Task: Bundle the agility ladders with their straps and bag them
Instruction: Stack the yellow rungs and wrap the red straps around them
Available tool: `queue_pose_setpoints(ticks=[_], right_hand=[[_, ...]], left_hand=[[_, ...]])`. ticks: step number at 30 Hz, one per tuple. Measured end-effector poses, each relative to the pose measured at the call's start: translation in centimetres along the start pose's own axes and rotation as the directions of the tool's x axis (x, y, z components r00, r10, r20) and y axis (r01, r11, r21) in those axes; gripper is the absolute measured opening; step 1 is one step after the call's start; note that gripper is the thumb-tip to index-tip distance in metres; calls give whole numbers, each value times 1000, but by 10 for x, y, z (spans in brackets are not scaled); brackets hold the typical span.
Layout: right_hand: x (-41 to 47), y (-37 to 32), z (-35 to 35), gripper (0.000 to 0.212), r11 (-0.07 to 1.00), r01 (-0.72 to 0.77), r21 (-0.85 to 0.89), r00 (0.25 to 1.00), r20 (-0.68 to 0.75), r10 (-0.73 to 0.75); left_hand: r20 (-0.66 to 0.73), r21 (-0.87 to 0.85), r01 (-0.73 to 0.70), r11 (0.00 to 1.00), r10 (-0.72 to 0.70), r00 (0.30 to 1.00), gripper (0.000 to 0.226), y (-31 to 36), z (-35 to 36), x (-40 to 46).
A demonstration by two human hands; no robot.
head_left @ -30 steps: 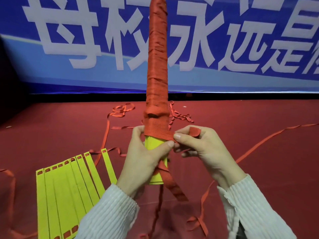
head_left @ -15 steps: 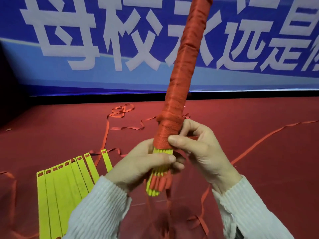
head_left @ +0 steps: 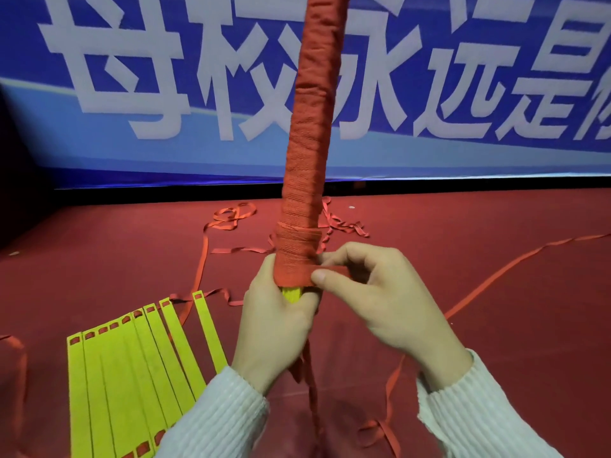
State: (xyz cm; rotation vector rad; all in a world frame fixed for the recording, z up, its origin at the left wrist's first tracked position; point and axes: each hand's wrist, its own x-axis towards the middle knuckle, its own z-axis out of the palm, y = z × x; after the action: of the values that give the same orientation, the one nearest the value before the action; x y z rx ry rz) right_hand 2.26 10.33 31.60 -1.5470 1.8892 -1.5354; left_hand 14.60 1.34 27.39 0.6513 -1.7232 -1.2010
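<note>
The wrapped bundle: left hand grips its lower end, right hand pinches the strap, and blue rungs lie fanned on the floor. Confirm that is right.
One thing is wrong: the head view shows the rungs are yellow, not blue. The left hand does grip the bundle low, and the right hand pinches the strap.

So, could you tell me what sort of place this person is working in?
Probably a stage or hall floor at a school or sports venue: a red carpeted floor, a large blue banner with white Chinese characters behind it, and yellow ladder rungs with loose red straps spread out.
</note>
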Motion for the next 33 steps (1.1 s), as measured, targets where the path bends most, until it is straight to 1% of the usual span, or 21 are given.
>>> queue_pose_setpoints(ticks=[2,4,6,9,11,12,14,16,18,20,22,23,25,29,33], right_hand=[[2,0,-5,8,993,9,118,999,-51,-3],[2,-1,-6,15,979,18,203,999,-48,-9],[4,1,-4,20,966,1,260,999,-43,10],[4,5,0,32,930,-34,367,997,-54,57],[3,5,0,28,886,-61,459,998,3,67],[3,4,1,27,859,-77,506,997,49,61],[2,4,1,27,826,-91,556,993,111,35],[2,6,-2,24,859,-71,507,994,109,17],[1,7,-5,15,871,-39,490,996,93,-8],[0,7,-6,10,893,34,448,999,17,-46],[-1,9,-3,9,935,167,313,984,-112,-139],[-2,9,-1,13,944,232,233,967,-160,-198],[-2,11,0,16,942,320,103,935,-198,-295],[1,16,-1,13,939,341,-41,918,-202,-342],[4,17,4,16,947,309,-86,937,-143,-319]], left_hand=[[22,-123,62,990,-60,998,42,1,3,0],[67,-239,107,965,-93,993,47,6,4,-2],[127,-325,120,938,-83,988,47,10,5,-4],[223,-457,130,880,-28,974,50,13,6,-8],[284,-538,155,828,5,959,51,12,6,-9],[304,-561,167,811,14,953,48,13,4,-9],[320,-544,175,820,10,947,42,14,1,-10],[304,-494,153,856,5,953,38,13,-1,-10],[289,-461,123,879,17,957,37,12,-2,-10],[292,-439,101,893,36,956,35,11,-2,-10],[295,-433,107,895,29,955,34,11,-1,-10],[293,-431,114,895,20,956,34,11,-1,-9],[284,-421,126,898,-2,959,34,11,0,-10],[236,-369,128,920,-40,971,34,10,3,-9],[193,-275,125,953,-73,978,43,5,0,-5]])
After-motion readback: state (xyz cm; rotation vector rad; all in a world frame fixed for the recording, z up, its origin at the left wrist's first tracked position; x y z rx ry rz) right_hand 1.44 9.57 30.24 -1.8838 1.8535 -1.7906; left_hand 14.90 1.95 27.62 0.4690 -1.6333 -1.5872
